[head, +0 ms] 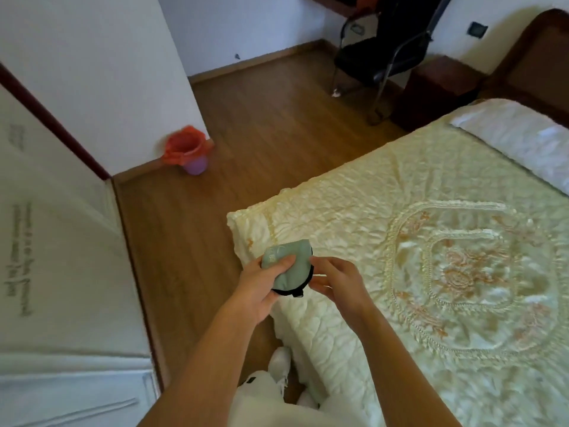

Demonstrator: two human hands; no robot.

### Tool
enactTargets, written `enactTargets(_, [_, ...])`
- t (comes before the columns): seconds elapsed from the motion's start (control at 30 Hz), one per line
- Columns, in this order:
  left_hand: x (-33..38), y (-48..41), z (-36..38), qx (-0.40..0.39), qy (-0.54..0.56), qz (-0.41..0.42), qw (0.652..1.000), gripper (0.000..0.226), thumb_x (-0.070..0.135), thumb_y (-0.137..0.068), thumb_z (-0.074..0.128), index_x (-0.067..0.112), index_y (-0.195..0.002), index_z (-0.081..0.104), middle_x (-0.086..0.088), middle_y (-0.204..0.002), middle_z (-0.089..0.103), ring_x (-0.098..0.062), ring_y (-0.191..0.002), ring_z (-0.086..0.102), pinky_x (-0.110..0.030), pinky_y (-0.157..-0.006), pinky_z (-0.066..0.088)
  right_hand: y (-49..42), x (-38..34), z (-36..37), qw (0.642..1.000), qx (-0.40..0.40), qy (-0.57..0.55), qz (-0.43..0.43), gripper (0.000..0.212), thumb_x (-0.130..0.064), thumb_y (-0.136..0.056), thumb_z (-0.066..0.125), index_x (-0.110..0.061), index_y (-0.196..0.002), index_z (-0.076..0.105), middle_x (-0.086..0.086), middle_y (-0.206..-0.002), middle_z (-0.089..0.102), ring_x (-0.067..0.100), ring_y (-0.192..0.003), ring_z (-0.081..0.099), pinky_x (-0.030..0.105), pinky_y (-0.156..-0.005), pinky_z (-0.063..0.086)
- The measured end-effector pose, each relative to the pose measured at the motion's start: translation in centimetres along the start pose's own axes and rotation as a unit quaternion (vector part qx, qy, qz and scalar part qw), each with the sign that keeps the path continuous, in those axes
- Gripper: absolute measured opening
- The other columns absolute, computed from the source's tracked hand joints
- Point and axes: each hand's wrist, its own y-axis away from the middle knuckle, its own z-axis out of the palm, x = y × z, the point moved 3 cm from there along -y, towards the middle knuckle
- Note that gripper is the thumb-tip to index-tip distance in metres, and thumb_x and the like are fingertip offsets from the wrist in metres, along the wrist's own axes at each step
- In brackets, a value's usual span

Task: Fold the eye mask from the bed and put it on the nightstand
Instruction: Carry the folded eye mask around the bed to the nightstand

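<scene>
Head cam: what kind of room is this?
Most likely a bedroom, maybe a hotel or guest room. A bed with a quilted cream cover and a pillow fills the right side, a dark nightstand stands by the headboard, and both hands hold a folded eye mask.

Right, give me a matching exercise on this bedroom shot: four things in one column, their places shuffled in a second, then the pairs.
Things:
1. eye mask
2. pillow
3. waste bin
4. chair

Places:
A. on the floor by the white wall corner
B. held between both hands above the bed's corner
C. beside the dark nightstand
D. at the head of the bed

Pairs: 1-B, 2-D, 3-A, 4-C. The left hand grips the mask; the right hand touches its edge.
</scene>
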Motion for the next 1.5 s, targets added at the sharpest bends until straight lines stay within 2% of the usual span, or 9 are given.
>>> enactTargets(0.1, [-0.1, 1.7, -3.3, 0.048, 0.030, 0.016, 0.998, 0.032, 0.010, -0.075, 0.080, 0.009, -0.105, 0.068, -0.011, -0.097, 0.077, -0.026, -0.091, 0.073, -0.040, -0.075, 0.061, 0.1, 0.5, 3.3, 0.998, -0.047, 0.028, 0.011, 0.029, -0.031, -0.090, 0.069, -0.008, -0.105, 0.076, 0.012, -0.103, 0.080, 0.025, -0.096, 0.077, 0.039, -0.092, 0.061])
enactTargets(0.33, [0.8, 4.9, -11.3, 0.133, 0.107, 0.071, 0.983, 0.041, 0.009, -0.076, 0.078, 0.004, -0.114, 0.065, -0.016, -0.111, 0.073, -0.028, -0.097, 0.071, -0.033, -0.065, 0.061, 0.3, 1.0, 11.6, 0.985, -0.153, 0.074, 0.021, 0.030, -0.029, -0.092, 0.069, -0.003, -0.106, 0.074, 0.014, -0.102, 0.080, 0.022, -0.091, 0.078, 0.030, -0.080, 0.061])
enactTargets(0.57, [2.2, 5.1, -18.9, 0.181, 0.154, 0.112, 0.965, 0.042, 0.009, -0.078, 0.077, -0.001, -0.116, 0.064, -0.019, -0.108, 0.074, -0.029, -0.093, 0.073, -0.038, -0.069, 0.062, -1.5, 1.9, 20.1, 0.967, -0.224, 0.113, 0.039, 0.029, -0.027, -0.091, 0.071, -0.002, -0.107, 0.074, 0.015, -0.098, 0.080, 0.017, -0.085, 0.078, 0.019, -0.066, 0.059])
enactTargets(0.67, [3.5, 3.7, -21.9, 0.193, 0.175, 0.109, 0.959, 0.037, 0.009, -0.078, 0.076, 0.000, -0.112, 0.066, -0.017, -0.103, 0.075, -0.027, -0.087, 0.074, -0.036, -0.061, 0.060, -3.7, 2.3, 23.5, 0.963, -0.227, 0.140, 0.044, 0.028, -0.029, -0.090, 0.073, -0.005, -0.103, 0.076, 0.013, -0.095, 0.080, 0.019, -0.087, 0.078, 0.022, -0.070, 0.060])
enactTargets(0.83, [8.1, -1.1, -27.6, 0.205, 0.193, 0.106, 0.954, 0.039, 0.009, -0.079, 0.076, 0.000, -0.115, 0.065, -0.020, -0.109, 0.073, -0.032, -0.097, 0.072, -0.039, -0.069, 0.061, -9.7, 1.6, 30.7, 0.956, -0.242, 0.160, 0.047, 0.027, -0.028, -0.091, 0.072, -0.005, -0.106, 0.075, 0.010, -0.094, 0.081, 0.020, -0.088, 0.078, 0.026, -0.074, 0.062])
enactTargets(0.97, [14.9, -5.7, -32.6, 0.206, 0.196, 0.110, 0.952, 0.033, 0.007, -0.081, 0.075, 0.001, -0.111, 0.065, -0.018, -0.105, 0.074, -0.029, -0.091, 0.073, -0.036, -0.065, 0.061, -15.4, -0.4, 38.0, 0.952, -0.243, 0.185, 0.033, 0.029, -0.033, -0.090, 0.072, -0.009, -0.107, 0.075, 0.009, -0.098, 0.081, 0.020, -0.093, 0.077, 0.031, -0.083, 0.063])
enactTargets(1.17, [25.2, -11.3, -38.7, 0.197, 0.160, 0.116, 0.960, 0.041, 0.012, -0.080, 0.076, 0.001, -0.118, 0.064, -0.019, -0.112, 0.072, -0.033, -0.101, 0.071, -0.044, -0.080, 0.060, -22.3, -4.6, 47.3, 0.958, -0.223, 0.180, 0.021, 0.030, -0.033, -0.090, 0.073, -0.009, -0.108, 0.074, 0.010, -0.100, 0.080, 0.022, -0.095, 0.077, 0.036, -0.087, 0.063])
enactTargets(1.37, [32.2, -16.1, -40.9, 0.185, 0.157, 0.108, 0.964, 0.035, 0.010, -0.082, 0.074, 0.001, -0.114, 0.064, -0.020, -0.112, 0.071, -0.033, -0.101, 0.070, -0.044, -0.083, 0.059, -27.7, -7.7, 51.7, 0.963, -0.205, 0.175, 0.020, 0.025, -0.030, -0.090, 0.072, -0.010, -0.104, 0.073, 0.012, -0.101, 0.078, 0.025, -0.095, 0.075, 0.031, -0.081, 0.062])
enactTargets(1.5, [36.0, -19.8, -41.4, 0.178, 0.148, 0.107, 0.967, 0.031, 0.010, -0.083, 0.073, 0.002, -0.112, 0.065, -0.020, -0.112, 0.071, -0.031, -0.099, 0.070, -0.042, -0.082, 0.060, -32.2, -9.3, 53.6, 0.965, -0.202, 0.165, 0.024, 0.024, -0.031, -0.089, 0.072, -0.010, -0.101, 0.074, 0.016, -0.101, 0.078, 0.029, -0.097, 0.075, 0.037, -0.085, 0.063])
